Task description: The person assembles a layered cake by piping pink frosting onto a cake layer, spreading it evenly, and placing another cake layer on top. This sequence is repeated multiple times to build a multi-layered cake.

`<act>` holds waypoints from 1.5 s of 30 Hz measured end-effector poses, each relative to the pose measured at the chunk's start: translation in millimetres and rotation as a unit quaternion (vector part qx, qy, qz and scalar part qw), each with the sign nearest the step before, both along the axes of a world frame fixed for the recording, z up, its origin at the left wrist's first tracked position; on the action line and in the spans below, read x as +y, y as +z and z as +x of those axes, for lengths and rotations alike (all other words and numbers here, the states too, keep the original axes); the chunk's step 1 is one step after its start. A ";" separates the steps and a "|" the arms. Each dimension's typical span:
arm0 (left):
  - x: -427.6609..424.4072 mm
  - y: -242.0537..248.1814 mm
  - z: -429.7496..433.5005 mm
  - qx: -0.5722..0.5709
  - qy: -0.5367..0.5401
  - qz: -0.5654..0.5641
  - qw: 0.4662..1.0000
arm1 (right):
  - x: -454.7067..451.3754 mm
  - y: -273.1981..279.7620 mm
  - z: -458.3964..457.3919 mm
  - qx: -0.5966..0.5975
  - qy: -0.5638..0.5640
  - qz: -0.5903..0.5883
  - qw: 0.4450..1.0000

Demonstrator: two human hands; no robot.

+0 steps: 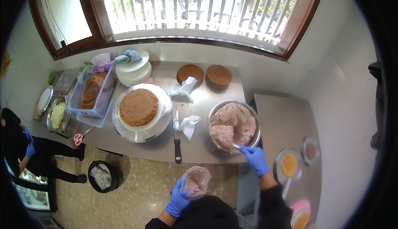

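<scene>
My left hand [178,201], in a blue glove, holds a clear bag [195,182], likely a piping bag, with pinkish-brown cream showing in its open mouth. My right hand [255,160], gloved too, grips the handle of a utensil [237,147] whose far end is hidden in the cream [221,135]. That cream fills much of a steel mixing bowl [258,132] at the table's right end. Left of the bowl, an offset spatula [177,148] with a black handle lies beside crumpled white paper [189,126]. A brown cake layer [139,107] rests on a turntable [164,125].
Two brown cake layers [218,76] sit at the back. A plastic tub [93,112] with cake, stacked white boards [133,73], pink scissors [78,139] and a bowl of pale cream [58,114] occupy the left. On the floor stands a black bin [115,179]; a person [40,148] is nearby.
</scene>
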State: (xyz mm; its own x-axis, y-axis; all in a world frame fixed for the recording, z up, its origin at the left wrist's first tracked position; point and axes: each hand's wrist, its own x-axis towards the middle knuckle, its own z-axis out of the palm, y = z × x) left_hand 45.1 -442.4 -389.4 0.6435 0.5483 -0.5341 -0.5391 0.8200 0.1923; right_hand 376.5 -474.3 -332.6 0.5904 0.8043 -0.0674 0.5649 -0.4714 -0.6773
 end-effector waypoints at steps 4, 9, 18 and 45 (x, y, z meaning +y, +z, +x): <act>1.0 6.0 -0.4 0.002 -0.017 0.035 0.999 | -14.5 -6.0 13.3 0.051 -0.059 0.027 0.997; 3.0 10.0 -2.5 -0.035 -0.024 0.002 0.999 | -21.2 25.6 24.7 0.068 -0.088 0.097 0.989; 3.5 26.6 -0.1 -0.090 -0.047 0.069 0.992 | -33.0 138.1 -22.7 0.142 0.212 -0.167 0.952; -1.0 38.2 -52.8 -0.058 0.021 0.098 0.993 | 64.2 80.5 -5.5 -0.423 0.082 -0.252 0.867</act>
State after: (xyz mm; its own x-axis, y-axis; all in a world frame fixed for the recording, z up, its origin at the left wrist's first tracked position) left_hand -7.7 -443.4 -351.3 0.6686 0.6627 -0.3374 -0.6005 0.7488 0.2806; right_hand 370.9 -410.1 -252.1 0.4802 0.8766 -0.0326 0.8463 -0.4532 0.2800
